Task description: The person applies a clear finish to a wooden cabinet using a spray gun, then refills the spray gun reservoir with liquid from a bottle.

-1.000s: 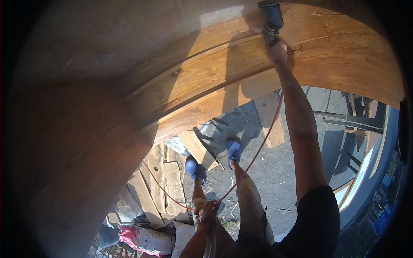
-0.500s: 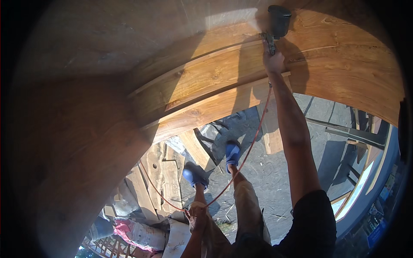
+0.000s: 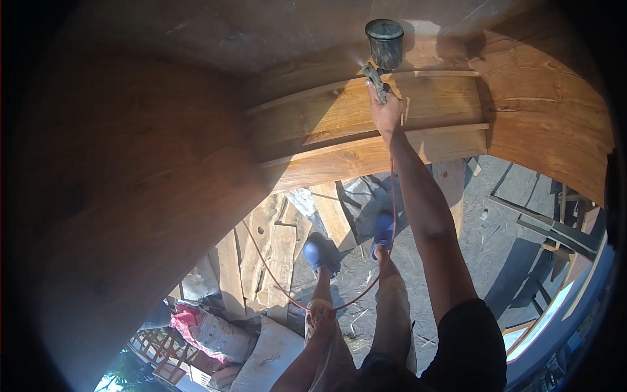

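My right hand (image 3: 386, 112) is wrapped round the grip of a spray gun (image 3: 375, 83), out in front of me. A dark round paint cup (image 3: 385, 47) is attached to the gun, and a faint mist shows by its nozzle. Close behind lie the stepped wooden boards (image 3: 431, 98) of a large wooden piece, partly sunlit. From below the gun a thin red hose (image 3: 393, 189) hangs in a loop and comes up to my left hand (image 3: 320, 320). That hand is closed round the hose, low in front of my legs.
A wide wooden panel (image 3: 150, 196) rises on the left, and another wooden side (image 3: 542, 111) stands at the right. Loose planks (image 3: 274, 261) lie on the ground near my blue shoes (image 3: 320, 255). Sacks (image 3: 222, 336) lie at lower left, and dark bars (image 3: 548, 225) at the right.
My right hand and the spray gun have moved left and a little nearer across the boards. My view has shifted too, so the boards and my feet appear farther right. Both hands keep their hold.
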### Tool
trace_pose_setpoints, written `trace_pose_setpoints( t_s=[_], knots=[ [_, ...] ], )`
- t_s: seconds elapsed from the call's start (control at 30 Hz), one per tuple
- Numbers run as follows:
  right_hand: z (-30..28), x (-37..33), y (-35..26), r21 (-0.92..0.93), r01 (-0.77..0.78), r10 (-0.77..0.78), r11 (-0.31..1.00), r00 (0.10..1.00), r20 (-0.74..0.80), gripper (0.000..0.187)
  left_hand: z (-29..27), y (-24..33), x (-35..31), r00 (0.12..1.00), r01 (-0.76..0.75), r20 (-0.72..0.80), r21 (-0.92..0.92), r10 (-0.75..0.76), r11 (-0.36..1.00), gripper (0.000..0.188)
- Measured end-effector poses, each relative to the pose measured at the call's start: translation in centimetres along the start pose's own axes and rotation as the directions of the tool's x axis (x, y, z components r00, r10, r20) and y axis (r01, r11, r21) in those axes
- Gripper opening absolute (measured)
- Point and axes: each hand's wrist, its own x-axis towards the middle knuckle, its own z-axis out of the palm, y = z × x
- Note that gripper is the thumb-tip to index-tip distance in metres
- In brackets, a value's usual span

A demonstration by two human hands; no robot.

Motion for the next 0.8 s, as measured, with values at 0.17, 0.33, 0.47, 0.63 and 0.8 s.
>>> trace_pose_setpoints(
  t_s=[0.17,0.33,0.47,0.63,0.8],
  knots=[
    [6.0,-4.4,-4.4,-0.072,-0.032,0.039,0.997,0.994,0.106,0.051,1.5,-2.5,-0.2,0.998,0.055,-0.034,-0.002,-0.055,0.998,0.037],
    [12.5,-8.4,-5.7,-0.058,0.001,0.01,0.998,0.982,0.187,0.044,1.6,-4.1,-0.8,0.996,0.059,-0.066,-0.052,-0.063,0.997,0.037],
    [15.9,-11.4,-10.0,0.122,-0.018,-0.007,0.992,0.98,0.198,0.044,0.5,-5.7,-0.8,0.996,0.035,-0.079,-0.045,-0.039,0.998,0.037],
    [16.6,-14.2,-13.5,0.153,-0.034,-0.014,0.988,0.953,0.303,0.047,-2.7,-8.0,-0.2,0.996,-0.033,-0.083,-0.024,0.031,0.999,0.034],
    [10.9,-21.2,-15.4,0.22,-0.078,-0.001,0.972,0.941,0.338,0.046,-4.2,-10.9,0.1,0.99,-0.106,-0.102,-0.091,0.097,0.99,0.032]
  ],
)
